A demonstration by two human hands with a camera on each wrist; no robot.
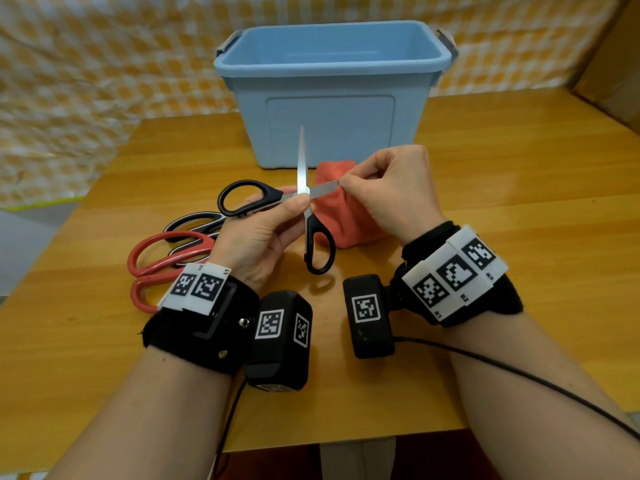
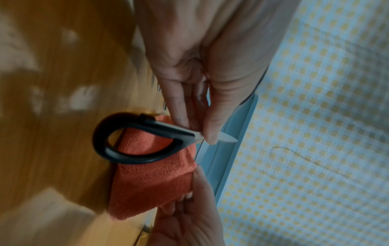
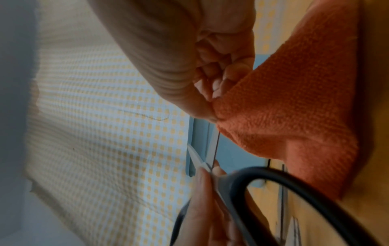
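- Wrist straps [image 1: 194, 327], black w/ white marker tags, sit closest, one per forearm; a black camera box [image 1: 280, 337] hangs off each, over the table's near part.
- left hand [image 1: 256, 237]: thumb & fingers curled, pinching black-handled steel scissors [image 1: 304, 188] right at the pivot; scissors held up off the table, approx. mid-scene, between both hands.
- Scissors spread wide; one blade points up & away toward the bin, the other runs rightward to the right hand; one handle loop sticks out left, the other hangs down toward the camera.
- right hand [image 1: 391, 188]: fingers clenched; thumb & forefinger nip a fold of orange terry cloth [image 1: 346, 220] at the tip of the rightward blade; rest of the cloth trails down under the hand toward the table, in front of the bin.
- light-blue plastic storage bin [image 1: 332, 126], open top, grey latches, stands back-centre on the wooden table [image 1: 502, 202].
- red-handled scissors [image 1: 156, 268] & black-and-white-handled scissors [image 1: 202, 215] lie flat on the table, left of the left hand, overlapping.
- yellow-and-white check fabric [image 1: 104, 64] hangs behind the table.
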